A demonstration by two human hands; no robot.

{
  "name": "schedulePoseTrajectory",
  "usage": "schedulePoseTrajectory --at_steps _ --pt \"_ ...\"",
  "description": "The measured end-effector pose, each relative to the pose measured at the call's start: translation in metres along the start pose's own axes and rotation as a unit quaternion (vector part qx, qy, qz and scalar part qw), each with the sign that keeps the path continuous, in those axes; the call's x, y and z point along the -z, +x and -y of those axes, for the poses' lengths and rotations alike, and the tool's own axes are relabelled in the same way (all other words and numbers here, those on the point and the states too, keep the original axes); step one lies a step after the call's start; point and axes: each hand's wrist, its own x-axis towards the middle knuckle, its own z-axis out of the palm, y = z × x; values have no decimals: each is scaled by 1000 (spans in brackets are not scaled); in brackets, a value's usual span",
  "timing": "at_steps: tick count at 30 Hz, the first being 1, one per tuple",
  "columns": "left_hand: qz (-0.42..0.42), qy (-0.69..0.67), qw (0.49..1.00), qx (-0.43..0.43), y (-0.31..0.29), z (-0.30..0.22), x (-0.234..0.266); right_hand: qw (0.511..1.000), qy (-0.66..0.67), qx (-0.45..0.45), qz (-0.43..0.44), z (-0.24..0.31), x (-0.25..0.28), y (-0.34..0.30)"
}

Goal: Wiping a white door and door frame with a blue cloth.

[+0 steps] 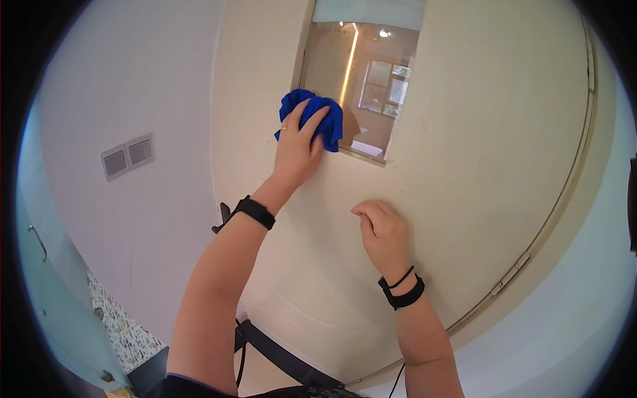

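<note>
At the lower left corner of the window [378, 53], the blue cloth [332, 126] lies bunched beneath your left hand [296, 148], whose fingers are clamped over it, with folds showing beyond the fingertips and to both sides. Lower and to the right, your right hand [386, 233] is loosely curled, fingers together, near the cream door [491, 166]; you can't tell whether it touches. Left of the door, light switches [127, 157] sit on the wall [166, 86].
</note>
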Motion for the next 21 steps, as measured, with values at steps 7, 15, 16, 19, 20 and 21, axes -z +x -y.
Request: schedulePoseTrajectory --at_steps 7,15,16,19,20,21 --pt "106 46 993 -18 4 -13 30 996 65 -55 29 -2 4 -12" --pt "150 12 985 -78 6 -50 21 980 167 -101 43 4 -3 -16" --pt "152 -1 985 -82 5 -61 17 978 174 -102 43 4 -5 -16" --pt "171 -4 983 -65 -1 -84 13 973 199 -105 45 8 -11 -15" --pt "175 -10 983 -61 -3 -85 12 970 212 -109 44 8 -12 -15" --pt "178 -14 982 -56 -4 -84 13 970 215 -107 47 9 -13 -15"
